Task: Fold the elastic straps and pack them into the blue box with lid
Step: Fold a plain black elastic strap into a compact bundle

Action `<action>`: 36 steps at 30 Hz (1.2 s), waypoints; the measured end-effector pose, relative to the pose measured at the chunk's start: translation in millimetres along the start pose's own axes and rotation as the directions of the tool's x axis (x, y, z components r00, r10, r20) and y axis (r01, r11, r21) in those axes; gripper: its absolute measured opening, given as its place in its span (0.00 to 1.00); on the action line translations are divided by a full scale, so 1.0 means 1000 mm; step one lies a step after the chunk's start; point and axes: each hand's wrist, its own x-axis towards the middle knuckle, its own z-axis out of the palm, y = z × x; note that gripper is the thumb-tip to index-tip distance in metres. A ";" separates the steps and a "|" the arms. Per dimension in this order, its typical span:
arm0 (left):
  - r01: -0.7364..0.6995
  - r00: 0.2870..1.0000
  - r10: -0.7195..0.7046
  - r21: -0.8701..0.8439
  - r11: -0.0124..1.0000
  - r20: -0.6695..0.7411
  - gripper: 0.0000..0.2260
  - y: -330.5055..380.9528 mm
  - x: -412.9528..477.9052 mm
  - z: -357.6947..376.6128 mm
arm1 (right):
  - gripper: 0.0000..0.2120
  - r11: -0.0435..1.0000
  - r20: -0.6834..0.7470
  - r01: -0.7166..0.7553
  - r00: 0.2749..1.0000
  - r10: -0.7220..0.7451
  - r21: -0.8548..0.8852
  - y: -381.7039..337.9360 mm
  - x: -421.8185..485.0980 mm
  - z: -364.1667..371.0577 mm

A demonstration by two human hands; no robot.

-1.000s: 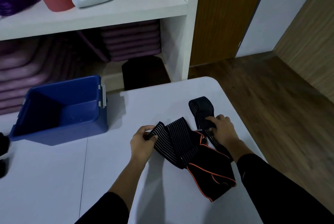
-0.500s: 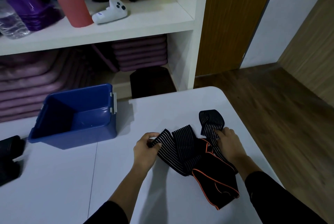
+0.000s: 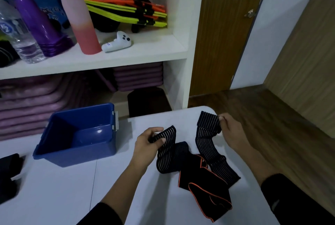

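Left hand [image 3: 147, 140]: thumb and fingers pinch one end of the strap [image 3: 208, 145], with that end lifted just off the table [image 3: 54, 197]. Right hand [image 3: 233, 131]: fingertips pinch the other end, which is doubled over on itself and also raised. Both hands are closed on fabric and hold nothing else.

Between the grips the strap sags in a loose W with a twist on the left-hand run. Its wide middle, a black pad [image 3: 197, 174] with orange trim, lies flat on the table below both hands, on the person's side.

The box [image 3: 81, 154] is left of the left hand, near but apart. It is open and looks empty. No lid in view. There is a dark item [image 3: 9, 174] beyond the box at the far left; can't tell what it is.

Judgement: folding has barely started and nothing is packed.

Risks:
- The twist left of the pad. If folded over as it lies, it gets locked in and the bundle ends up lumpy and may sit badly in the box.
- The right end is held by fingertips only. The elastic will likely spring the doubled end open if the pinch slackens.
- The right grip is at the table's edge. A pull that way could drag the pad over the edge.
- Lifting both ends with the pad hanging free lets the pad swing and undo any alignment.
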 end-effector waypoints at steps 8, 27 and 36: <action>-0.252 0.959 0.257 -0.056 0.966 0.122 0.08 0.112 -0.013 -0.001 | 0.10 0.949 -0.034 0.121 0.993 -0.116 0.292 -0.106 0.023 -0.039; -0.558 0.793 0.565 0.100 0.824 -0.228 0.08 0.199 -0.016 -0.001 | 0.17 0.655 0.148 -0.022 0.979 -0.137 0.756 -0.222 0.023 -0.039; -0.612 0.656 0.718 0.393 0.686 -0.231 0.21 0.207 -0.016 -0.010 | 0.10 0.765 0.230 -0.006 0.955 -0.187 0.644 -0.234 0.036 -0.044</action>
